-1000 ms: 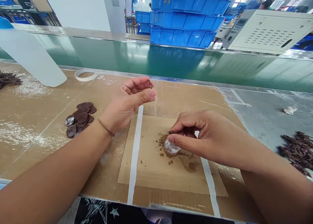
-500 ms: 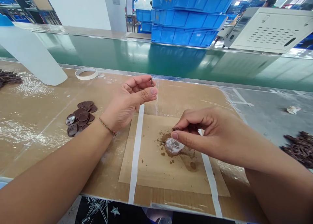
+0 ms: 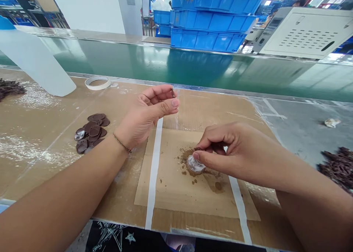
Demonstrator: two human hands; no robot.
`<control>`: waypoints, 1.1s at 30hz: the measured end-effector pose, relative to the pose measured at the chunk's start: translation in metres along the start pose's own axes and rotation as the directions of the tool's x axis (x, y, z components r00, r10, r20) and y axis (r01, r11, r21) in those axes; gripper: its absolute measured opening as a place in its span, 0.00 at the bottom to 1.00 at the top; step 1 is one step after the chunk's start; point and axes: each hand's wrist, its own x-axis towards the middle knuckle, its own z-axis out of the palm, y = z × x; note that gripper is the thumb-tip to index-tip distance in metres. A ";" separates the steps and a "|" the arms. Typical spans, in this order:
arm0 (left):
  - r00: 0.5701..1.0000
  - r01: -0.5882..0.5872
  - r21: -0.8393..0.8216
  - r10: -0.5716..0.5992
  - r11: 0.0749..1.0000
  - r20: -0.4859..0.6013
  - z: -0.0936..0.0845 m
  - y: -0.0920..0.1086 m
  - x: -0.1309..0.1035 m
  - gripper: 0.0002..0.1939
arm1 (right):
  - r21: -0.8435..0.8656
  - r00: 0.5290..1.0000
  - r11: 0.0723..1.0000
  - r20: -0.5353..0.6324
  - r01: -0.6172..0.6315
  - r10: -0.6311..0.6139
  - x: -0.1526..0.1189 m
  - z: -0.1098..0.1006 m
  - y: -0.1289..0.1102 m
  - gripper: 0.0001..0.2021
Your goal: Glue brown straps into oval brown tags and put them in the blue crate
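At the middle of the kraft paper sheet [image 3: 176, 204], a small clear cup [image 3: 195, 166] with whitish contents stands amid brown spots and splashes. Right hand [image 3: 234, 147] is over its far right edge, thumb and forefinger pinched narrow on a dark brown scrap [image 3: 198, 149]; thumb tip just at the cup's rim, contact uncertain, other fingers curled and partly hidden. Left hand [image 3: 145, 114] is raised beyond the paper, thumb and fingertips nearly closed around a slim dark piece [image 3: 173, 93], roughly upright. Step in hand, by my reading: wetting or dabbing at the cup, the slim piece held ready. Next move likely calls for a light right-hand pinch clear of the rim, so the cup does not tip, and a steady left hold. Two white tape strips [image 3: 153, 178] cross the paper. Farther left, a heap of brown oval discs [image 3: 94, 130]; beyond, a masking tape roll [image 3: 100, 87] and leaning white bottle [image 3: 46, 66]. Far right, a pile of dark brown pieces [image 3: 338, 167]. Across the back, a green belt [image 3: 132, 64] and stacked blue crates [image 3: 206, 39].
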 end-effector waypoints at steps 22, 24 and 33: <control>0.999 0.019 -0.081 -0.015 0.997 0.049 0.006 0.002 -0.005 0.19 | 0.422 0.998 0.905 0.059 -0.057 0.035 0.002 -0.019 0.012 0.17; 0.998 0.030 -0.087 -0.026 0.996 0.051 0.007 0.003 -0.006 0.19 | 0.422 0.998 0.905 0.053 -0.052 0.033 0.002 -0.019 0.013 0.16; 0.996 0.045 -0.076 -0.039 0.996 0.077 0.007 0.003 -0.007 0.18 | 0.137 1.000 0.991 -0.010 -0.004 0.005 -0.001 -0.015 0.010 0.09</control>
